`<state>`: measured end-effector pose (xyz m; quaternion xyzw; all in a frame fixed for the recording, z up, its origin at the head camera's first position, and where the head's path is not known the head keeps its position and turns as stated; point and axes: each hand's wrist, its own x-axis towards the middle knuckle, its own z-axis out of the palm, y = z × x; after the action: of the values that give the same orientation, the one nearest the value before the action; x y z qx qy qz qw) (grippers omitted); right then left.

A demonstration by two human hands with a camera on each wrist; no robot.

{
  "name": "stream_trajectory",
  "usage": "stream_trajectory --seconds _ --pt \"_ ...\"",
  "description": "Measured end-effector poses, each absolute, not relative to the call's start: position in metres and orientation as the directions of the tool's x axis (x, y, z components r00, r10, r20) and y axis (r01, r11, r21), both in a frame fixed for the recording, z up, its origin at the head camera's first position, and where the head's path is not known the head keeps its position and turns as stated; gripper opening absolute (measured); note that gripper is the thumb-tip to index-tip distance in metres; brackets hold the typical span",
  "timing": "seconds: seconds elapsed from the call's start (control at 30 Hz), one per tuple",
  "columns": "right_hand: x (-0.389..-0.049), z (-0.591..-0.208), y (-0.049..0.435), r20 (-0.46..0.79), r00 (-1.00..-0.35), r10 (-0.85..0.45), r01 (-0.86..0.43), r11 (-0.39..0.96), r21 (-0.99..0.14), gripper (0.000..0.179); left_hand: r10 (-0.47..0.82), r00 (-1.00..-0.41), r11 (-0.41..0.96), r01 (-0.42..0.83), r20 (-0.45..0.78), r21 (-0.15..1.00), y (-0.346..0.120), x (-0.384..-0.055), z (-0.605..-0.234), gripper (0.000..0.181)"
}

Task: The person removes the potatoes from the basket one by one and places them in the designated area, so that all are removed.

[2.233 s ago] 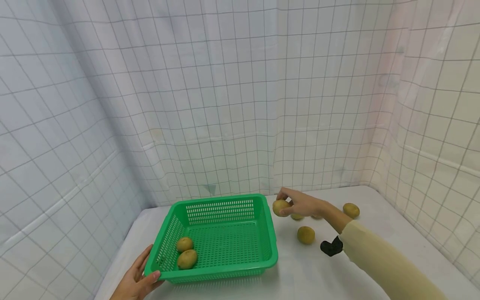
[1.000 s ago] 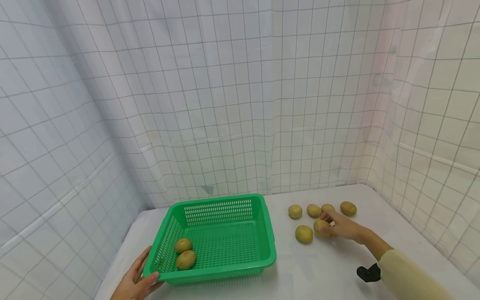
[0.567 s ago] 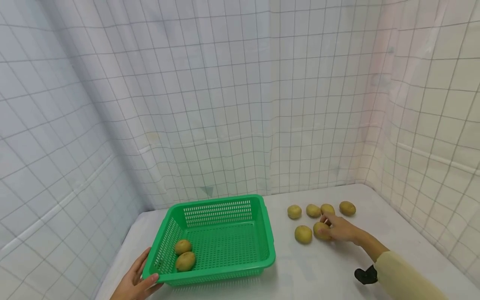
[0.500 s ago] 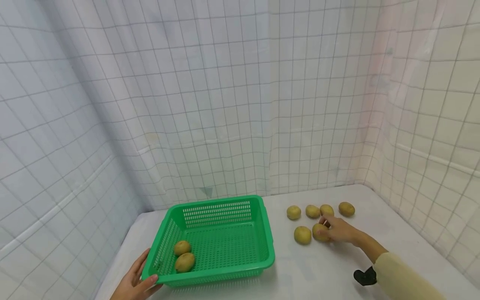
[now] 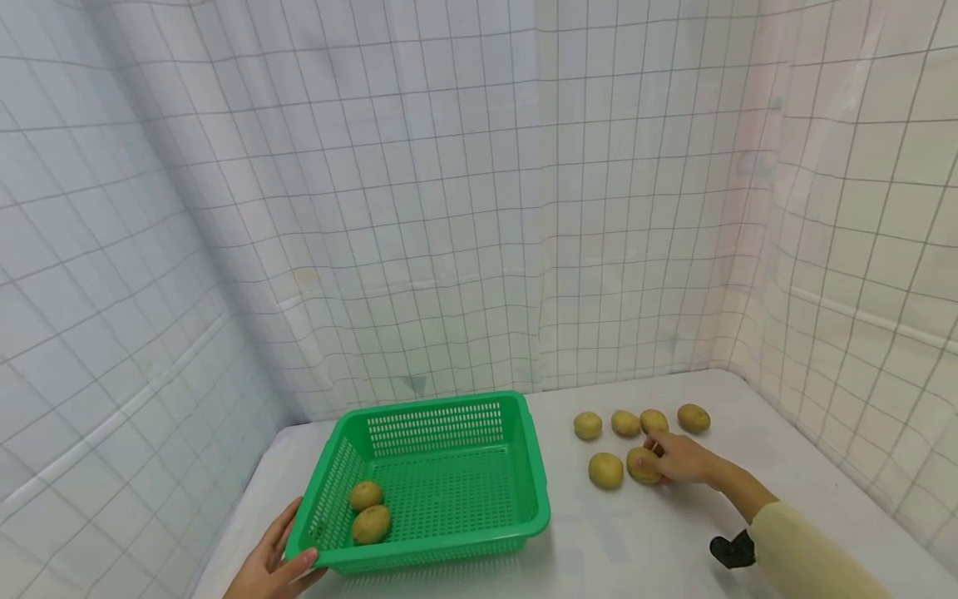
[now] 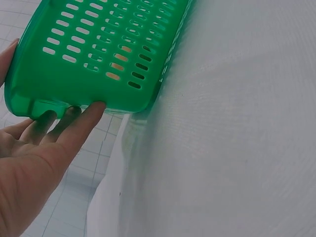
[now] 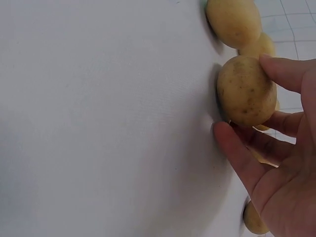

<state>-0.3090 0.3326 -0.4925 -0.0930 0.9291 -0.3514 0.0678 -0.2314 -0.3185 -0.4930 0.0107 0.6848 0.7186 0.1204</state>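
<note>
A green plastic basket (image 5: pixel 441 545) with slotted walls stands on the table, two potatoes (image 5: pixel 371 525) lying at its left side. My left hand (image 5: pixel 273 557) grips its near left corner, thumb over the rim; in the left wrist view the fingers (image 6: pixel 81 126) touch the outside of the wall. To the right of the basket, my right hand (image 5: pixel 683 460) holds a potato (image 5: pixel 640 464) at the table surface, between thumb and fingers. In the right wrist view, that brown-speckled potato (image 7: pixel 247 91) shows clearly, the thumb at its upper side.
Beside the held potato sits another potato (image 5: pixel 605 471). Several more form a row behind, from the left potato (image 5: pixel 587 425) to the right potato (image 5: pixel 693 418). A black object (image 5: pixel 732 550) is at the right sleeve. White grid-lined sheets (image 5: pixel 434 208) enclose the white table (image 5: pixel 599 549).
My right hand, earlier holding a potato in the air beside the basket's right rim, has moved right and down to the table. For the last second it stays around a potato there. The left hand keeps its place.
</note>
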Motion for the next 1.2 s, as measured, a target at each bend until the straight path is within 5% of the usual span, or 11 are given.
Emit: stream_trajectory --seconds 0.33,0.83,1.2 --pt "-0.315 -0.475 0.336 0.068 -0.917 -0.394 -0.361 0.744 -0.562 0.043 0.181 -0.973 -0.016 -0.148 -0.143 0.989 -0.318 -0.231 -0.491 0.094" --pt "-0.320 -0.449 0.327 0.001 -0.933 -0.360 -0.292 0.755 -0.588 0.042 0.152 -0.980 -0.019 -0.136 -0.131 0.991 -0.315 -0.229 -0.491 0.092" --pt "-0.331 -0.433 0.310 0.031 -0.896 -0.443 -0.373 0.713 -0.594 0.039 0.191 -0.976 -0.047 -0.119 -0.108 0.992 -0.314 -0.228 -0.490 0.091"
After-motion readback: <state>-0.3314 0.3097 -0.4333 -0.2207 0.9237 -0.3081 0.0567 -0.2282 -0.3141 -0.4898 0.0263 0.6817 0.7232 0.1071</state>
